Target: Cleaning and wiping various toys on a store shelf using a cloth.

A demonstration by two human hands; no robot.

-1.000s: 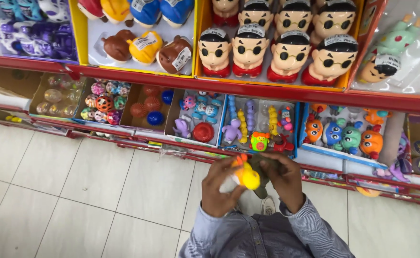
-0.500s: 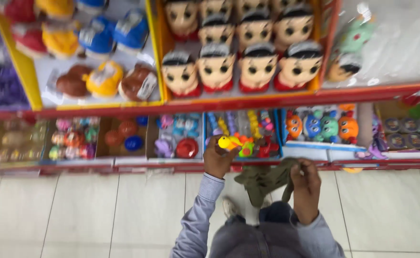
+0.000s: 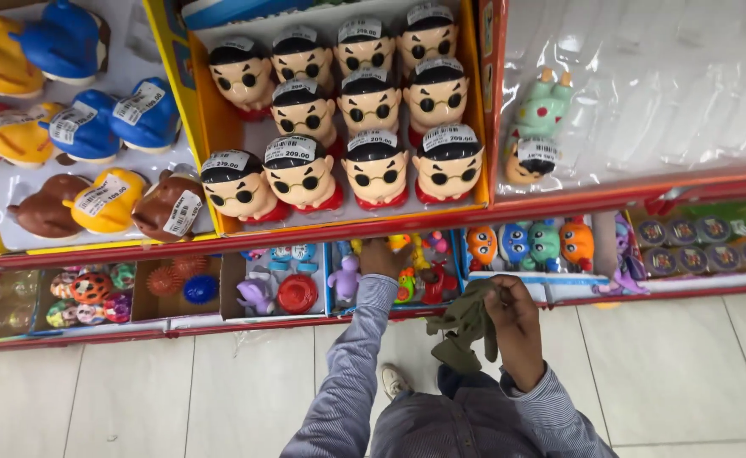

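My left hand [image 3: 381,258] reaches into a blue box [image 3: 332,280] of small colourful toys on the low shelf, just under the red shelf edge. Its fingers are hidden among the toys, so its grip cannot be seen. A small yellow toy [image 3: 399,242] lies right beside it. My right hand [image 3: 514,326] hangs lower, in front of the shelf, shut on a crumpled olive-green cloth [image 3: 464,323].
Above, a yellow tray [image 3: 214,127] holds several round doll heads with sunglasses [image 3: 375,166]. Left of it are blue, yellow and brown animal toys [image 3: 106,202]. The low shelf also has round orange and blue creatures [image 3: 526,244], spiky balls [image 3: 201,288] and round tins [image 3: 700,244]. White floor tiles [image 3: 136,399] lie below.
My left hand, holding the yellow toy in front of me a second ago, has stretched forward into the blue box. My right hand stayed back with the cloth. The camera moved closer.
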